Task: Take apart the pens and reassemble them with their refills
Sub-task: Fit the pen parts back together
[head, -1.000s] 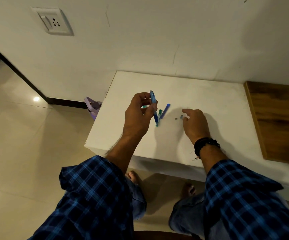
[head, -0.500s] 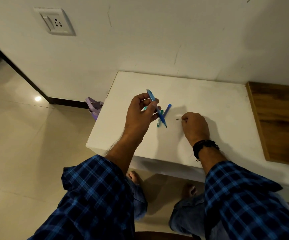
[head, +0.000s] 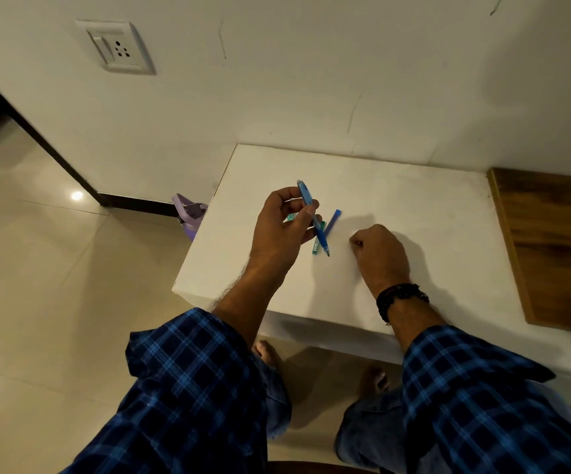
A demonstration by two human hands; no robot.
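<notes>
My left hand (head: 282, 234) is raised over the white table (head: 414, 206) and grips a light blue pen (head: 306, 196) between thumb and fingers, tip slanting down to the right. Below it on the table lie a green pen part (head: 317, 242) and a dark blue pen part (head: 332, 220). My right hand (head: 381, 254) rests on the table to the right of them, fingers curled shut; a small pen piece seen earlier at its fingertips is hidden now.
A wooden panel (head: 558, 248) adjoins the table's right side. A purple container (head: 188, 212) stands on the tiled floor by the table's left edge. A wall socket (head: 116, 47) is up on the white wall. My feet show under the table.
My right hand closed its fingers over the small pieces on the table. My left hand tilted the light blue pen so its tip points down to the right.
</notes>
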